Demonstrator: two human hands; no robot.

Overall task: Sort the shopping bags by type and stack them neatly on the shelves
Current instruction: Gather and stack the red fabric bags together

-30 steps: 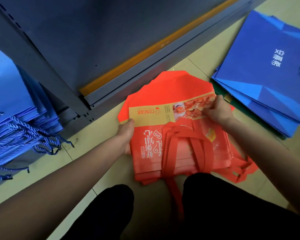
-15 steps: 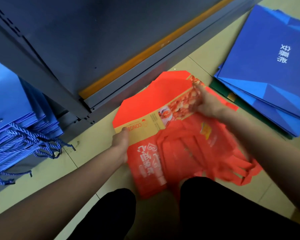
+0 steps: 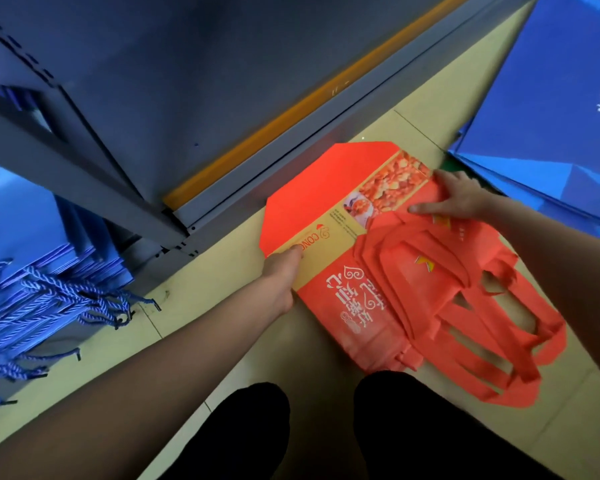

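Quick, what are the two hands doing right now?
Left hand: grips the left edge of the red bags.
Right hand: open, fingers flat on top of the red bags.

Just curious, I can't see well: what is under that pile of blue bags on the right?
A dark green edge peeks out beneath the blue bags, lying on the floor. What it is stays hidden; the bags cover the rest.
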